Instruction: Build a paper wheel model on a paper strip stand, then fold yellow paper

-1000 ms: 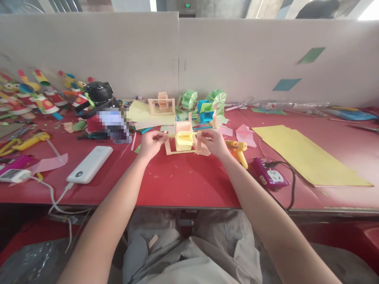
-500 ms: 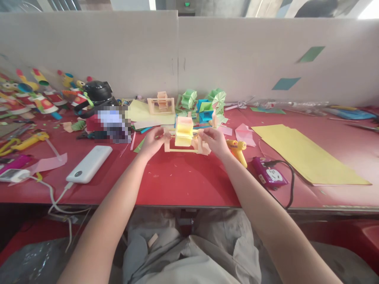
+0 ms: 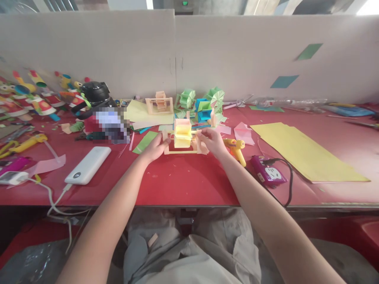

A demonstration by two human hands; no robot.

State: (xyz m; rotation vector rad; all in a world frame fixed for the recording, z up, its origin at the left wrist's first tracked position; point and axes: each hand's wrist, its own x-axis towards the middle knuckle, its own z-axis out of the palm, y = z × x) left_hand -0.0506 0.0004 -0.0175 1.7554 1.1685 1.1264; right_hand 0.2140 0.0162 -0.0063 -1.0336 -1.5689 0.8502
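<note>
A yellow paper wheel sits in a pale stick frame near the middle of the red table. At the frame's left end, my left hand grips the upright between thumb and fingers. My right hand pinches the upper right end, close to the axle. Behind them stand a green paper wheel, a blue and green one, another green one and a small orange one in its own frame.
Right of my right hand lie a yellow glue gun, a purple socket block and yellow sheets. On the left are a white power bank, a black bottle and several paper figures. A partition closes off the back.
My left hand has shifted slightly down and wraps lower round the frame's left end. My right hand keeps its pinch. The whole view has shifted a little.
</note>
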